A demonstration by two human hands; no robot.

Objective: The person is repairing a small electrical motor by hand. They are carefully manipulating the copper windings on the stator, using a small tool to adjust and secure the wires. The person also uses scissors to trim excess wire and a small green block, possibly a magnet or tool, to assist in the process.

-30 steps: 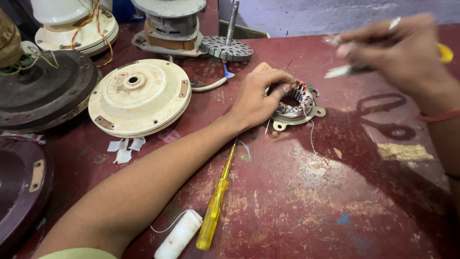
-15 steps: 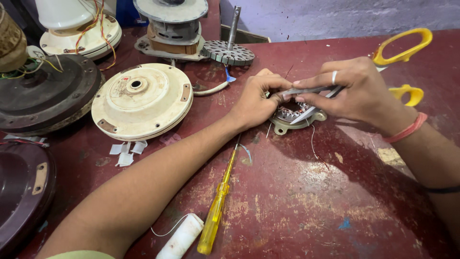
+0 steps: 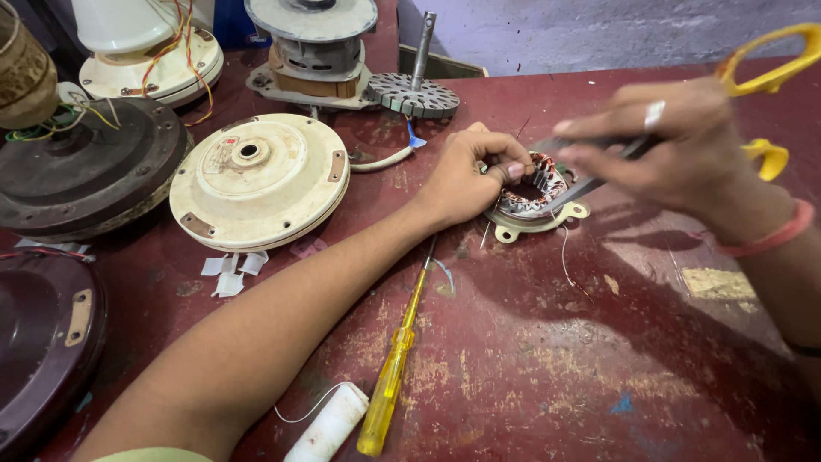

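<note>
- While the left hand (image 3: 466, 175) pinches the near-left rim of the wound stator (image 3: 534, 198) at centre frame, its fingers are pressed together on the windings.
- Right hand (image 3: 684, 145) grips yellow-handled scissors (image 3: 770, 81) — fingers closed around the shanks, blades angled down-left onto the stator's right side.
- Scissors' long axis runs from upper right to centre; the stator lies flat on the red table (image 3: 556, 359), between both hands, left hand nearer.
- Yellow screwdriver (image 3: 393, 359) lies below — apart, beside a white roll (image 3: 329, 423).
</note>
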